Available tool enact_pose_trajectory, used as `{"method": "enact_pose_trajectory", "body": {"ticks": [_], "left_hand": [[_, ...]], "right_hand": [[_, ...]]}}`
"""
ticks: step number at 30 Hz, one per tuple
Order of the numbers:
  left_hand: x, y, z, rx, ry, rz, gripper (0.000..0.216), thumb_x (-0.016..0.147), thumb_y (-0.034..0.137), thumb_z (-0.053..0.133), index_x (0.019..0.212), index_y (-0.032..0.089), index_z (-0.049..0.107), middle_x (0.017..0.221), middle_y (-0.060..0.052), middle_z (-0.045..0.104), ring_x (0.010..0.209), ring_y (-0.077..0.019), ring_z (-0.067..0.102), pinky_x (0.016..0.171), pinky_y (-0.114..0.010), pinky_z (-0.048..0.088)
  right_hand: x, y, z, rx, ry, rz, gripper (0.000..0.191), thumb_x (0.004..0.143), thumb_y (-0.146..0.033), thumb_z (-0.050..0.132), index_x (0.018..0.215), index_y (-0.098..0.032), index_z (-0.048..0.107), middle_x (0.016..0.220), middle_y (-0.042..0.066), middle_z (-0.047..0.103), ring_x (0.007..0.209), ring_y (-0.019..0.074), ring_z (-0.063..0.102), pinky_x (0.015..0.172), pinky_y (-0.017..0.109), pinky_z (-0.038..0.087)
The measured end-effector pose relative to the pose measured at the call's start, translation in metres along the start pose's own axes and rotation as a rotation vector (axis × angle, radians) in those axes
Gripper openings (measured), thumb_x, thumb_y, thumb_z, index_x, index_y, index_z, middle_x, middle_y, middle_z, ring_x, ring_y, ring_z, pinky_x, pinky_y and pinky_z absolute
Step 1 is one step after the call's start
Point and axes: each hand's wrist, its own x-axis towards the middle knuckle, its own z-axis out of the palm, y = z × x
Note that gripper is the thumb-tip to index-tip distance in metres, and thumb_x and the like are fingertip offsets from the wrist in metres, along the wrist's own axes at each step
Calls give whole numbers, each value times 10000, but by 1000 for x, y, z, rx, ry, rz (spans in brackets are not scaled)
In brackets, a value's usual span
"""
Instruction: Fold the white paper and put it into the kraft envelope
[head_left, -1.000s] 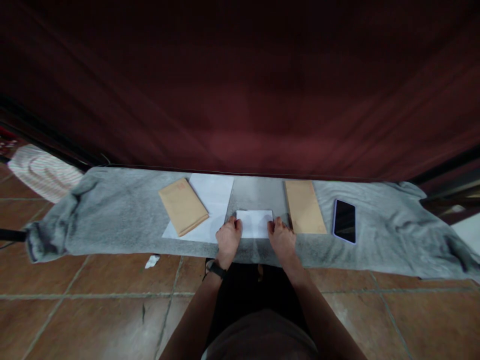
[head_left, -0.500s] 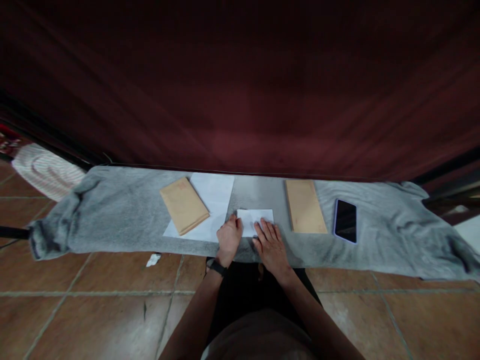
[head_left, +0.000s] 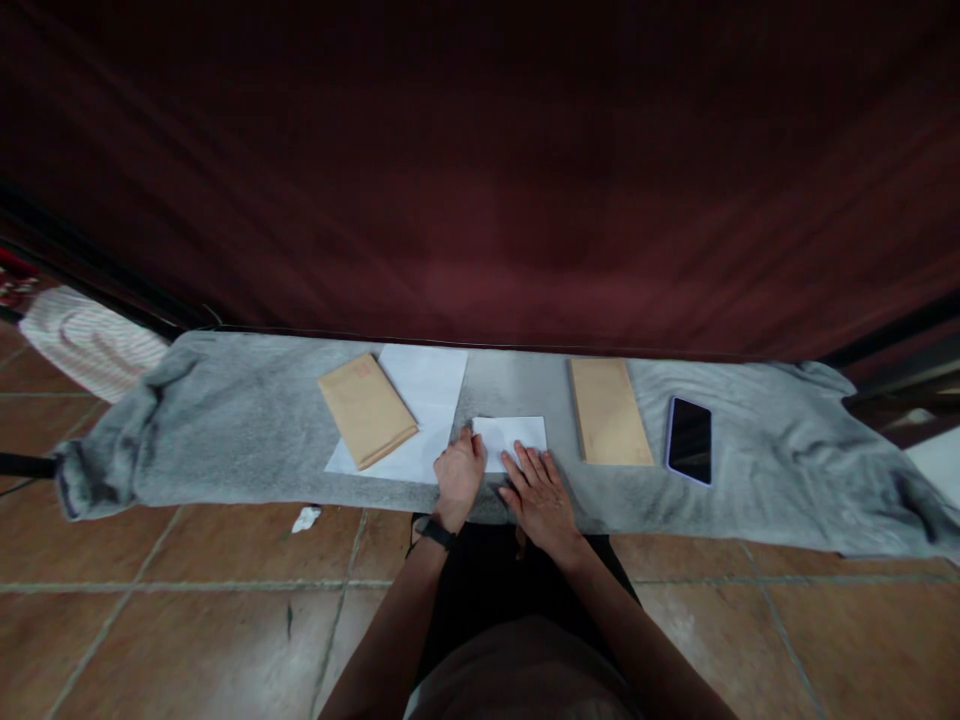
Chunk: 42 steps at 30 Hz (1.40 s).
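A small folded white paper [head_left: 504,432] lies flat on the grey cloth in front of me. My left hand [head_left: 459,470] is closed at its left edge, thumb and curled fingers against the paper; its fingertips are partly hidden. Spread flat, my right hand [head_left: 538,492] rests with its fingertips on the lower right part of the same paper, holding nothing. Just left of my left hand are larger white sheets [head_left: 431,385], partly under a tilted brown envelope stack [head_left: 367,410]. Another brown envelope stack [head_left: 611,412] lies right of the paper.
A phone with a purple edge [head_left: 690,441] lies right of the envelopes. Grey cloth [head_left: 240,430] covers the narrow table, and a dark red curtain [head_left: 480,200] hangs along its far edge. A white scrap [head_left: 306,518] is on the tiled floor [head_left: 225,620].
My right hand has shifted slightly left and toward me, its fingers lower on the folded paper and its thumb now off the bottom edge. My left hand has barely moved.
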Motion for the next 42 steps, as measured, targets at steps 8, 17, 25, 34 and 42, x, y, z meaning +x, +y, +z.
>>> {"method": "enact_pose_trajectory", "body": {"ticks": [8,17,25,34,42], "left_hand": [[-2,2,5,52,37,21,409,1059,329,336,1266,104,608,863,-162,757,859,-256,757,688,-288,509],[-4,3,6,28,48,8,382,1070,335,335,1249,120,595,863,-140,761,846,-250,758,684,-286,517],[-4,2,7,19,49,24,364,1074,304,314,1217,115,591,825,-134,747,821,-250,753,667,-288,510],[-17,-6,13,-53,250,143,295,1029,179,344,1157,120,604,969,-137,715,899,-253,714,798,-359,542],[-74,-8,43,-236,227,704,592,1053,384,359,1581,142,246,1589,-162,412,1489,-262,362,1177,-477,381]], "right_hand": [[1,-1,-3,-3,-17,16,545,1044,-426,463,1558,-261,383,1645,84,307,1496,269,345,1230,506,243],[2,-1,-5,5,-37,28,513,1051,-417,440,1542,-270,412,1640,74,324,1481,263,373,1229,500,242],[2,-1,-4,4,-25,27,507,1054,-405,430,1538,-251,422,1625,88,353,1484,263,369,1228,509,247],[2,-2,-4,-12,-32,30,500,1065,-375,401,1550,-255,399,1639,77,323,1491,250,358,1237,496,230],[-1,2,-3,-38,-73,-37,595,1021,-357,490,1577,-206,343,1655,119,259,1519,287,292,1246,507,205]]}}
